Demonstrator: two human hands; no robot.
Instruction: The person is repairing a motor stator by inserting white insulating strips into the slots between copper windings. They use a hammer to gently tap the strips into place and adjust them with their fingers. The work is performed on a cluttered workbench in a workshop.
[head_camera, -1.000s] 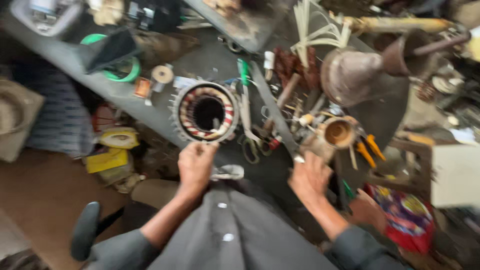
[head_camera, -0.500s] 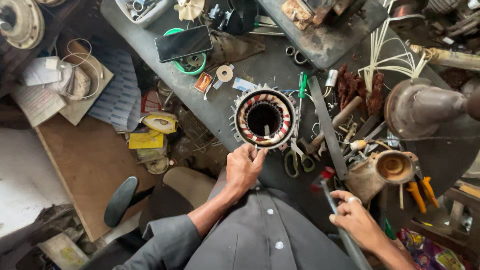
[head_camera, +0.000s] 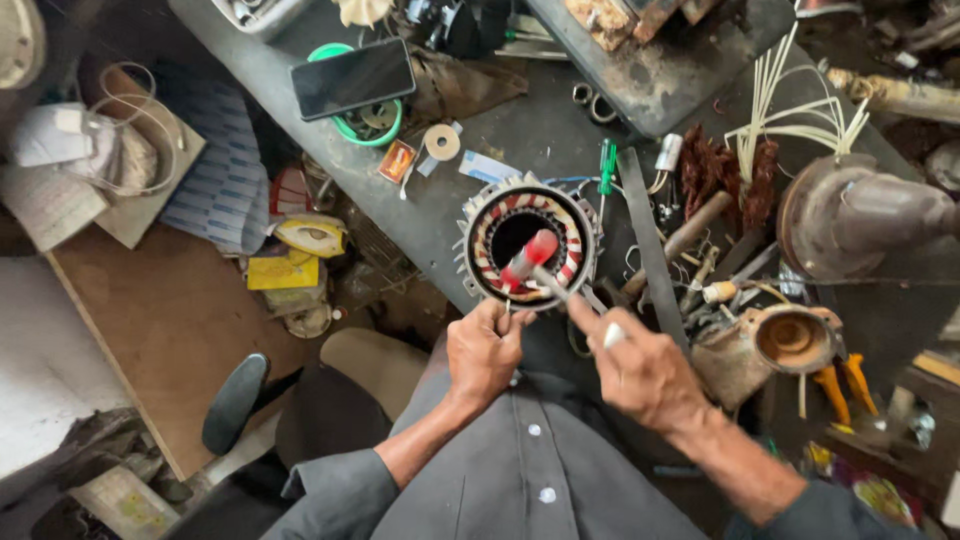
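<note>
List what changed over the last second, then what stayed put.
The right hand left the bench clutter, picked up a red-handled tool and brought it over the motor stator. The left hand stayed at the stator's near rim. The stator, phone and green screwdriver lie where they were.

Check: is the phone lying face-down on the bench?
No. The phone lies with its dark glass screen facing up, resting over a green ring on the workbench.

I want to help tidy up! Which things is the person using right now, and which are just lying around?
In use:
- left hand on motor stator
- right hand holding red-handled tool

Lying about:
- phone
- tape roll
- green screwdriver
- orange pliers
</note>
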